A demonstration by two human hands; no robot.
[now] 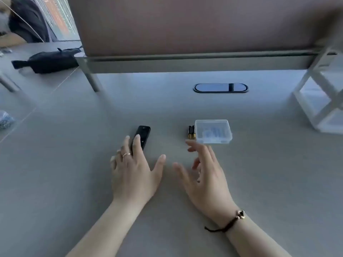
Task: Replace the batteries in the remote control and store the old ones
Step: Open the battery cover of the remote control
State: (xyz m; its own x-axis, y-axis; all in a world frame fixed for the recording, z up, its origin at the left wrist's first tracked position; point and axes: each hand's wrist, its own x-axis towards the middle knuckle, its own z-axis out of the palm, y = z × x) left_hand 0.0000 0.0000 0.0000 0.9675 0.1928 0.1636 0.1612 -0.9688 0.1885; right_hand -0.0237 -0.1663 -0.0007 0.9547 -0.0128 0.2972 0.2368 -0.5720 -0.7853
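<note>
A small black remote control (143,133) lies flat on the grey table. My left hand (133,169) hovers over its near end with fingers spread, fingertips covering the lower part. Two black-and-gold batteries (191,132) lie side by side against the left wall of a clear plastic box (213,131) with its lid shut. My right hand (206,175) is open just in front of the batteries and the box, fingers apart, touching neither.
A brown partition on a grey rail (185,60) closes off the back. An oval cable port (220,88) sits mid-table. A white lattice stand (323,101) is at the right, a black pouch (48,61) at the far left, beside another person.
</note>
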